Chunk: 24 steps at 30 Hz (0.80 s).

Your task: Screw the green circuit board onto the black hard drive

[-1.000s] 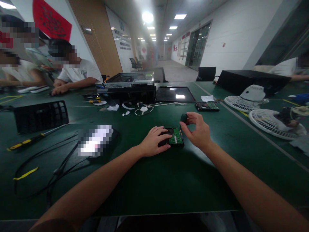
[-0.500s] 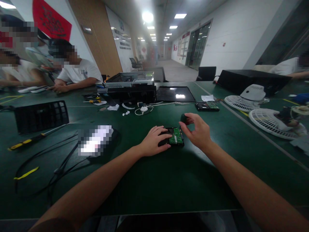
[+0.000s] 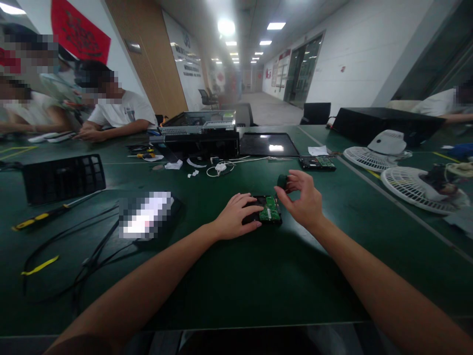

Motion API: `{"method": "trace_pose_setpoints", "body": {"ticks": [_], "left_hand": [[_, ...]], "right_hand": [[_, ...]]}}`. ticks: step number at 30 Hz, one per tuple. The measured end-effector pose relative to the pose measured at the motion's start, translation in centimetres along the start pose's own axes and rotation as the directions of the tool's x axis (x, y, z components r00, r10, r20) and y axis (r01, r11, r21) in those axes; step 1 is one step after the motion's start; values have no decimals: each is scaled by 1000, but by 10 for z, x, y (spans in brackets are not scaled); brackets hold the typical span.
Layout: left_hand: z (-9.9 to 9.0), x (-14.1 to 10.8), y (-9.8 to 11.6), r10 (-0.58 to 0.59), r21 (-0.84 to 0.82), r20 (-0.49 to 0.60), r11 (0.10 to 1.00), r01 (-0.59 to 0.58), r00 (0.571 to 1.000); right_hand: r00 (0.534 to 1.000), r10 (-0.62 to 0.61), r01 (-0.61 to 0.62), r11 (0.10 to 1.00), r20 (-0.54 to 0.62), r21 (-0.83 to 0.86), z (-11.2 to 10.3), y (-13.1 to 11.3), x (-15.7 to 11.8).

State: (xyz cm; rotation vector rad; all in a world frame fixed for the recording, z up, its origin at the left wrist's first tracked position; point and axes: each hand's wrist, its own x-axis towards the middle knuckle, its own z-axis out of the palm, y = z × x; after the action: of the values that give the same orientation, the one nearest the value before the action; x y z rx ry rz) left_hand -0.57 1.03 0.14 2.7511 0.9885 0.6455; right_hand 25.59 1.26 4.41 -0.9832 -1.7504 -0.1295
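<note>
A black slotted panel (image 3: pixel 62 180) rests at the left of the green table (image 3: pixel 251 286). A yellow-and-black screwdriver (image 3: pixel 55 211) lies on its near side. Nearer, a yellow strip (image 3: pixel 40 266) lies beside the black cables (image 3: pixel 103 240). At far centre, an open computer case (image 3: pixel 201 143) is located left of a glossy flat panel (image 3: pixel 268 144); a coiled white cable (image 3: pixel 220 168) lies on the near side of the case. At the right, two white fan grilles (image 3: pixel 406 190) lie nearer than a black housing (image 3: pixel 384 123).

The circuit board (image 3: pixel 271 213) is green, the table (image 3: pixel 254 286) darker green, the screwdriver (image 3: pixel 39 217) yellow-black.
</note>
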Motion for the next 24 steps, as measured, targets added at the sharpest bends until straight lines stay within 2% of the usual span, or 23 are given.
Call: {"method": "trace_pose_setpoints", "body": {"ticks": [17,24], "left_hand": [[-1,0,1,-1,11,-8,1000,2,1000],[2,0,-1,-1,5,-9,1000,1,1000]], "right_hand": [[1000,-6,6,1000,19,-23,-2,-2,1],[998,-55,56,998,9,-40,-2,-1,1]]}}
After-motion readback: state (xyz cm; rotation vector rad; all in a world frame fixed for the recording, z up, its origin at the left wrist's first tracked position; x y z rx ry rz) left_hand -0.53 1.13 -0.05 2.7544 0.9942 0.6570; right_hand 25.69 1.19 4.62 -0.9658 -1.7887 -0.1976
